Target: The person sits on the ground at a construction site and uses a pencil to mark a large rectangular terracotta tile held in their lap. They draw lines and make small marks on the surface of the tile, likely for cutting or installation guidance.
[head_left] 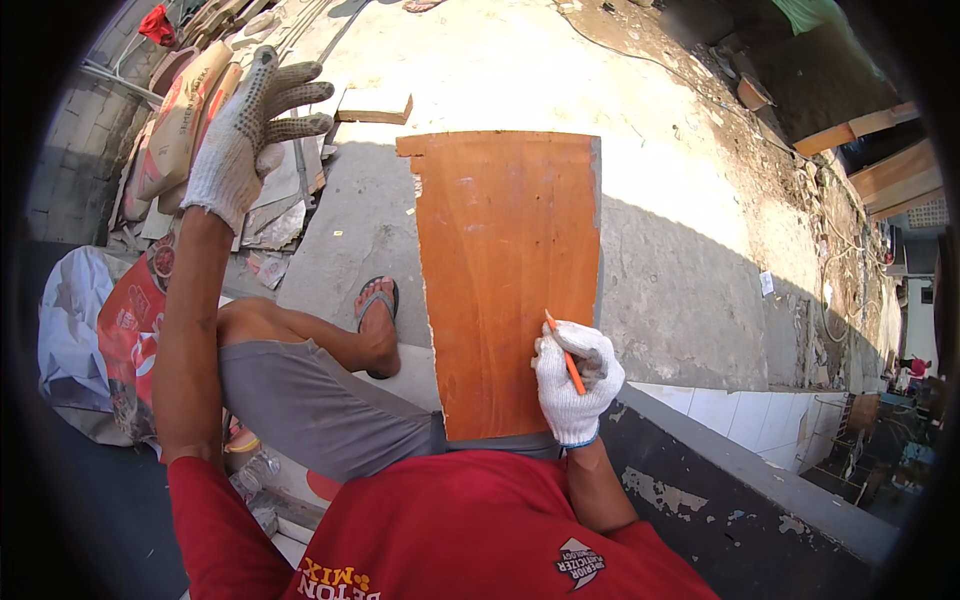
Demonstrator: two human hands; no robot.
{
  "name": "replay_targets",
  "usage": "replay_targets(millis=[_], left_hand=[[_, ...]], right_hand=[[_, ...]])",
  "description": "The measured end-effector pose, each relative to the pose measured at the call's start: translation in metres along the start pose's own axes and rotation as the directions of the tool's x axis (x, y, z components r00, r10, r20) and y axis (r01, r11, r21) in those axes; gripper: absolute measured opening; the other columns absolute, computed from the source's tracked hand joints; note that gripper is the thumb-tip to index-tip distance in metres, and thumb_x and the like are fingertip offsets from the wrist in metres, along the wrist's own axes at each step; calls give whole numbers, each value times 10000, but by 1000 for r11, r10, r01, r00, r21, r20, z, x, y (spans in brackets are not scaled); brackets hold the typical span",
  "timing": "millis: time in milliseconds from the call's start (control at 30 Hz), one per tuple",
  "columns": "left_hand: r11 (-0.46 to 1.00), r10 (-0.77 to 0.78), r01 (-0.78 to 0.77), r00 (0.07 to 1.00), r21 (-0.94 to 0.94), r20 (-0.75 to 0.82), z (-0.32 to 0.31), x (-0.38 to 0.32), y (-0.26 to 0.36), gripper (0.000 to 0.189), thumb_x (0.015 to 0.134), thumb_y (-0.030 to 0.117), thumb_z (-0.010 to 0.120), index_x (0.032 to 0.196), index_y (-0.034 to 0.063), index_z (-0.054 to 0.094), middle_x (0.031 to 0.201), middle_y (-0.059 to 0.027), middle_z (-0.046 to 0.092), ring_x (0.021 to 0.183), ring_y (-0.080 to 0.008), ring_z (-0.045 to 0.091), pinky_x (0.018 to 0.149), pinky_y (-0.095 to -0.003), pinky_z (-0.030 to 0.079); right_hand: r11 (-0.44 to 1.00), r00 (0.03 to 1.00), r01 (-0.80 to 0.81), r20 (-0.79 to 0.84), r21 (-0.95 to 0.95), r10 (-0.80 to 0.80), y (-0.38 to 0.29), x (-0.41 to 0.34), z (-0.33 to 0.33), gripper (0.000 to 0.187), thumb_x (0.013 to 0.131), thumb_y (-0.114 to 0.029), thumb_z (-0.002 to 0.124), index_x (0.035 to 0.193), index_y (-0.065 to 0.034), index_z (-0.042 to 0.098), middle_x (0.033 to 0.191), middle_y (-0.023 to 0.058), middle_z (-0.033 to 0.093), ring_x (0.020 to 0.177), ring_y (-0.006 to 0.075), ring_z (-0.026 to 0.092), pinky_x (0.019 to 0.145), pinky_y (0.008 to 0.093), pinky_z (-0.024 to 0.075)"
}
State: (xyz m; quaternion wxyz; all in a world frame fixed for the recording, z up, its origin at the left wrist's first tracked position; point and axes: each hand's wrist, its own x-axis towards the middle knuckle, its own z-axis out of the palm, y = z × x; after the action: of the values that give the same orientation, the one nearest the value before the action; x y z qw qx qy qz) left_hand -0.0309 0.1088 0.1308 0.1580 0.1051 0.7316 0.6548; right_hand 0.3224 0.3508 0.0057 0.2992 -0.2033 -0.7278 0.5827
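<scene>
A brown wooden board (502,247), with a ragged left edge and a notch at its far left corner, lies before me and reaches back to my lap. In a white knit glove, my right hand (581,382) grips an orange pencil (568,352), its tip pointing away from me over the board's right side. My left hand (259,139) is raised away from the board at the upper left. It wears a dotted work glove, its fingers are spread, and nothing is in it.
Paper cement sacks (184,120) and broken sheet scraps (277,225) are piled at the left. A wood block (375,106) lies on the concrete floor (675,300) beyond the board. A low dark wall (712,480) with peeling paint runs along my right. A red printed sack (131,330) stands beside my left arm.
</scene>
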Motion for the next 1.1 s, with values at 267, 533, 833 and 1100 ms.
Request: replay_targets(millis=[267,533,833,1100], left_hand=[[1000,-23,22,999,-7,-38,4,-1,2,570,1152,501,434,1442,50,627,1258,-145,761,889,-186,768,412,-149,379],[1000,2,-1,999,9,-42,8,-3,3,585,1144,514,454,1429,36,634,1227,-143,772,844,-162,772,376,-149,333],[999,8,-6,999,44,-47,9,-5,5,591,1139,534,457,1398,41,657,1203,-130,781,808,-123,763,372,-140,321],[999,-13,15,999,47,-50,9,-5,6,592,1141,537,450,1393,44,658,1194,-124,784,792,-105,755,372,-144,278]], right_hand=[[999,999,-33,-1,18,33,-4,0,1,218,870,111,747,1073,36,728,1054,171,760,906,203,768,780,318,628],[1000,1000,-4,12,-26,4,-1,0,-1,234,858,102,769,1077,30,729,1063,171,764,930,208,768,808,318,622],[1000,1000,3,9,1,-3,0,0,0,227,863,105,759,1074,28,727,1067,171,764,935,212,769,820,321,623],[1000,1000,-9,0,23,9,-2,0,0,224,870,104,745,1080,28,728,1066,174,762,918,211,771,799,321,629]])
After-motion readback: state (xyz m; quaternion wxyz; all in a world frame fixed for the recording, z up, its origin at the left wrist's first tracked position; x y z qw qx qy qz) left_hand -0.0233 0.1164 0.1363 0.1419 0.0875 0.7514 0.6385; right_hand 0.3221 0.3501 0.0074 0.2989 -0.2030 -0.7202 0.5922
